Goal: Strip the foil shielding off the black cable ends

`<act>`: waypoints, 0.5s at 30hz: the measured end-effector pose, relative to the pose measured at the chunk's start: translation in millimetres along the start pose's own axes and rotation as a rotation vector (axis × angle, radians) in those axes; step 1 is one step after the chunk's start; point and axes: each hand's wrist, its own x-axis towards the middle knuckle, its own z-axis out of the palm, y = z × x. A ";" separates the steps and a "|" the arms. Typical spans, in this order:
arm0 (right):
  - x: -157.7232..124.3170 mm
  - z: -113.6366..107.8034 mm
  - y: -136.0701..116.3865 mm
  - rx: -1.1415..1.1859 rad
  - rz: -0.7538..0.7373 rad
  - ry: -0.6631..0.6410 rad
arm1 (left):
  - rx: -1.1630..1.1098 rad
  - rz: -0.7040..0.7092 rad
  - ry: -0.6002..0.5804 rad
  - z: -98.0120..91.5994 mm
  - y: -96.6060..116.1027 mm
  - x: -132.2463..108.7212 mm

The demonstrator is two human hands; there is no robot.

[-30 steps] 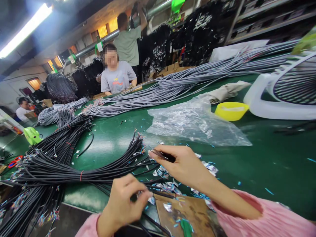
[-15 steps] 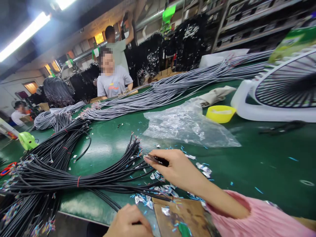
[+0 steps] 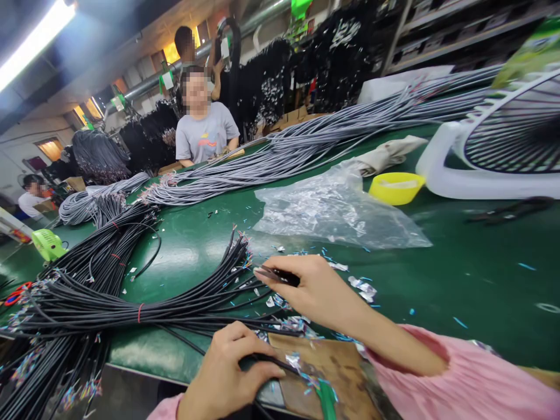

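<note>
My right hand point(image 3: 317, 291) hovers over the green table point(image 3: 459, 268), fingers closed on a small dark tool point(image 3: 275, 275) whose tip points left at the stripped ends of a black cable bundle point(image 3: 131, 306). At the near table edge my left hand point(image 3: 230, 373) pinches one black cable point(image 3: 280, 361) that runs across a brown cardboard piece point(image 3: 332, 373). Foil and blue insulation scraps point(image 3: 363, 287) lie scattered around both hands.
A clear plastic bag of foil scraps point(image 3: 332, 213), a yellow bowl point(image 3: 396, 188) and a white fan point(image 3: 503, 146) stand to the right. Long grey cable bundles point(image 3: 306, 149) cross the far side. A seated person point(image 3: 203, 125) works opposite; another stands behind. A green device point(image 3: 47, 244) sits left.
My left hand has come back up into view and closed on a black cable at the cardboard. My right hand with the tool has barely shifted. The view has tilted slightly.
</note>
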 end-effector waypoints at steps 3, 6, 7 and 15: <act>-0.1 0.1 0.1 -0.003 -0.004 0.005 | 0.000 0.029 -0.026 -1.6 2.6 3.8; -0.5 0.1 -0.8 -0.012 -0.003 0.009 | -0.020 0.040 -0.066 -5.9 9.0 12.2; -0.7 -0.2 -1.4 -0.014 -0.003 0.010 | -0.028 0.036 -0.069 -8.3 11.6 16.4; 0.1 -2.8 -0.3 -0.036 -0.026 0.009 | -0.286 -0.241 0.142 -24.6 5.3 56.8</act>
